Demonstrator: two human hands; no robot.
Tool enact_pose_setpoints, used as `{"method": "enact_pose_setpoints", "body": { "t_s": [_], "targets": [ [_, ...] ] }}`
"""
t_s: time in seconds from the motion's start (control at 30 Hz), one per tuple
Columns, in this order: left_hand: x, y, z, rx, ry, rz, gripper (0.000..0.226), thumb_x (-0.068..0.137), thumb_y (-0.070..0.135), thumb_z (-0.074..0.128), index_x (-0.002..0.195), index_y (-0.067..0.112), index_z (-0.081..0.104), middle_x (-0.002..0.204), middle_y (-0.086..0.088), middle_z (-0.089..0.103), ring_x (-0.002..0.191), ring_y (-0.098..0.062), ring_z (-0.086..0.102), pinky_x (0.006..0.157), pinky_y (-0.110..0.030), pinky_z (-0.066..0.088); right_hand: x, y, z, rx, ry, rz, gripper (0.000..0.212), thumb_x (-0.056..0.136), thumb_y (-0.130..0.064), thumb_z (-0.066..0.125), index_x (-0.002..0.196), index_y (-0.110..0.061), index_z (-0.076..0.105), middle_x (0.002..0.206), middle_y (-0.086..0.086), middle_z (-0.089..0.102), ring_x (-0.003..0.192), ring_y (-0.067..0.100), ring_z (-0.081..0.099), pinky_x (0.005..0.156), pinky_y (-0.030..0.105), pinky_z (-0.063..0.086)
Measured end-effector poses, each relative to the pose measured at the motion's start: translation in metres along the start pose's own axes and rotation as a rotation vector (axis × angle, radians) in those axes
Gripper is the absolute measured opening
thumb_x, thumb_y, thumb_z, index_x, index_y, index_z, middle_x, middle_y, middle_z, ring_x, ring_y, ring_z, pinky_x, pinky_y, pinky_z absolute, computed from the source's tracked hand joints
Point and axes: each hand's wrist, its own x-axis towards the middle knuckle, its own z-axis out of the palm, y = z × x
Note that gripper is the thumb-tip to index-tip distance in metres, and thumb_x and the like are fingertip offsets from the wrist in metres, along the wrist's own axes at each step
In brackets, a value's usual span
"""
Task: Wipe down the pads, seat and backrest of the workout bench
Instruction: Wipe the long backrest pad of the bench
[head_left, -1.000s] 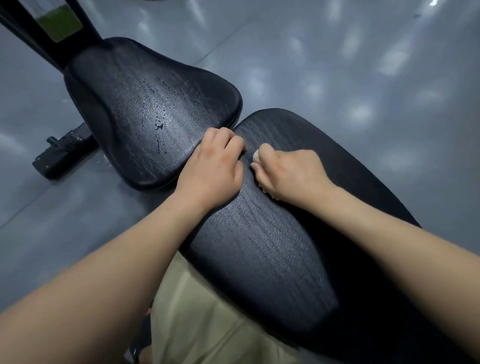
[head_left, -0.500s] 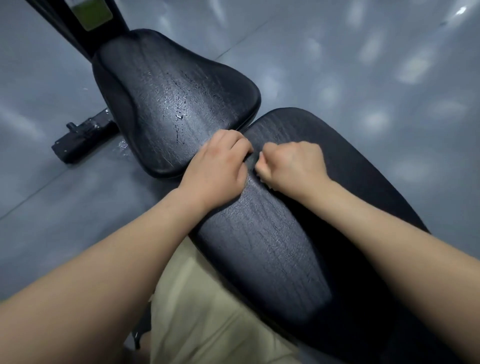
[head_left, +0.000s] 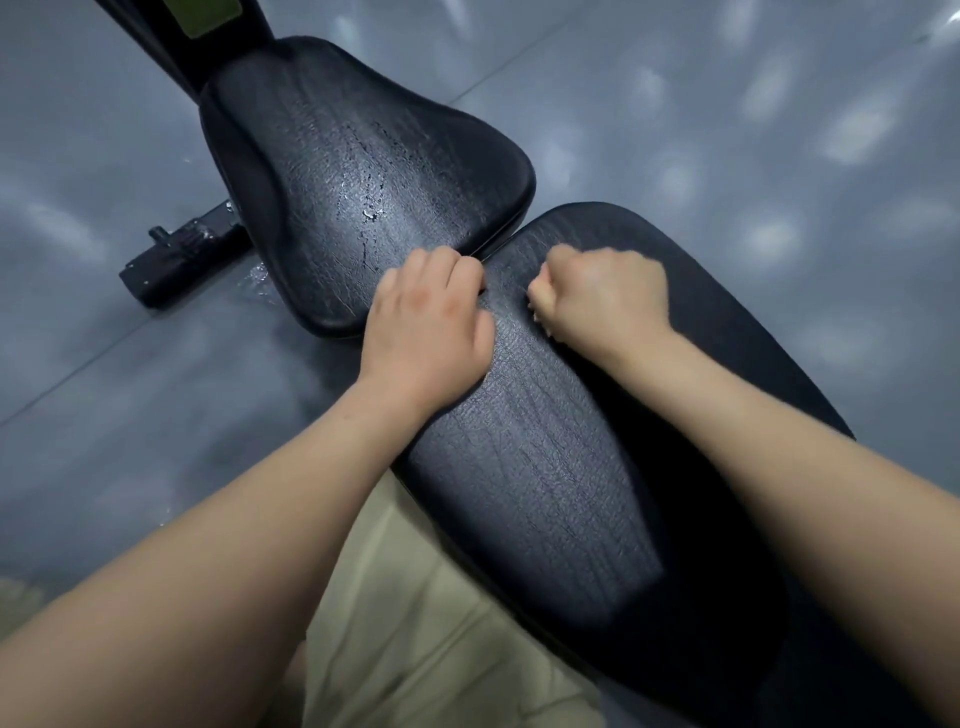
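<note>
On the grey floor (head_left: 93, 389) at the far left lies a black foot bar (head_left: 176, 265), with a few wet specks just beside its right end. Above it a black upright post (head_left: 171, 31) with a green label runs out of the top edge. The seat (head_left: 322, 156) joins the post and widens toward the viewer. Its cracked black cover carries droplets (head_left: 370, 212) near the middle. The left hand (head_left: 426, 332) lies across the join between the two pads, palm down on the backrest (head_left: 561, 493), its fingers curled down into the narrow gap and gripping the backrest's end. Below the forearm shows a beige trouser leg (head_left: 415, 623). The backrest stretches from the gap toward the lower right, dull and creased. The right hand (head_left: 608, 301) rests on its upper end, just beside the left hand but not touching it, clenched into a fist with knuckles up. It is slightly blurred, and I cannot tell whether anything is held inside it.
</note>
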Motion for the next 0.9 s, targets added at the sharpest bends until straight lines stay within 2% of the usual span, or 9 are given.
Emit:
{"method": "enact_pose_setpoints", "body": {
  "t_s": [0.1,0.2,0.3,0.43,0.53,0.63,0.77,0.9],
  "targets": [
    [0.000,-0.002,0.001,-0.005,-0.001,-0.001,0.025,0.083,0.028,0.046,0.098,0.015,0.060,0.099,-0.007,0.058,0.097,-0.034,0.053,0.081,-0.047,0.041,-0.025,-0.003,-0.002,0.023,0.023,-0.145,0.034,0.097,-0.049,0.035,0.097,-0.021,0.053,0.089,0.004,0.068,0.080,0.034,0.066,0.059,0.035,0.037],
    [0.001,-0.001,0.002,-0.010,0.006,-0.004,0.024,0.083,0.027,0.047,0.098,0.015,0.060,0.099,-0.007,0.058,0.096,-0.034,0.053,0.081,-0.046,0.041,-0.032,0.019,-0.001,0.008,0.050,-0.288,0.038,0.098,-0.053,0.037,0.105,-0.020,0.054,0.095,0.007,0.056,0.086,0.032,0.057,0.074,0.041,0.038],
    [0.001,-0.001,0.003,-0.013,0.015,-0.007,0.023,0.082,0.027,0.047,0.098,0.014,0.060,0.098,-0.008,0.058,0.095,-0.034,0.052,0.081,-0.046,0.040,-0.015,0.040,0.004,-0.050,0.083,-0.184,0.045,0.099,-0.060,0.036,0.104,-0.017,0.052,0.103,0.014,0.047,0.096,0.033,0.048,0.082,0.046,0.036],
    [0.001,0.000,0.002,-0.026,0.009,-0.008,0.024,0.083,0.027,0.047,0.098,0.015,0.061,0.098,-0.008,0.058,0.095,-0.034,0.052,0.081,-0.046,0.042,0.008,0.047,-0.002,0.039,0.097,-0.005,0.055,0.096,-0.063,0.044,0.109,-0.010,0.051,0.108,0.018,0.051,0.096,0.040,0.054,0.077,0.048,0.041],
    [-0.001,-0.002,0.001,-0.052,0.013,-0.015,0.023,0.083,0.025,0.048,0.098,0.015,0.062,0.098,-0.007,0.058,0.095,-0.032,0.052,0.082,-0.045,0.041,0.000,0.036,-0.002,0.167,0.051,-0.036,0.054,0.099,-0.061,0.041,0.118,-0.011,0.048,0.112,0.014,0.058,0.095,0.041,0.062,0.069,0.043,0.048],
    [-0.007,-0.004,-0.001,-0.108,0.020,-0.022,0.027,0.083,0.023,0.046,0.102,0.015,0.063,0.100,-0.007,0.058,0.098,-0.031,0.052,0.085,-0.044,0.042,-0.010,0.032,0.000,0.156,0.056,-0.141,0.060,0.099,-0.062,0.036,0.128,-0.010,0.044,0.115,0.011,0.062,0.095,0.040,0.064,0.066,0.044,0.051],
    [-0.017,-0.004,-0.005,-0.155,0.027,-0.053,0.028,0.083,0.023,0.044,0.101,0.013,0.064,0.100,-0.007,0.059,0.097,-0.032,0.053,0.084,-0.048,0.045,0.006,0.037,0.002,0.169,0.047,-0.110,0.044,0.102,-0.052,0.038,0.119,-0.012,0.042,0.105,0.015,0.070,0.090,0.042,0.067,0.065,0.043,0.044],
    [-0.025,-0.006,-0.005,-0.151,0.075,-0.148,0.024,0.082,0.022,0.046,0.095,0.012,0.063,0.096,-0.008,0.060,0.093,-0.033,0.053,0.080,-0.048,0.046,0.022,0.031,0.008,0.082,0.078,-0.043,0.045,0.102,-0.054,0.036,0.110,-0.011,0.048,0.096,0.024,0.069,0.089,0.047,0.065,0.064,0.041,0.038]
  ]
}}
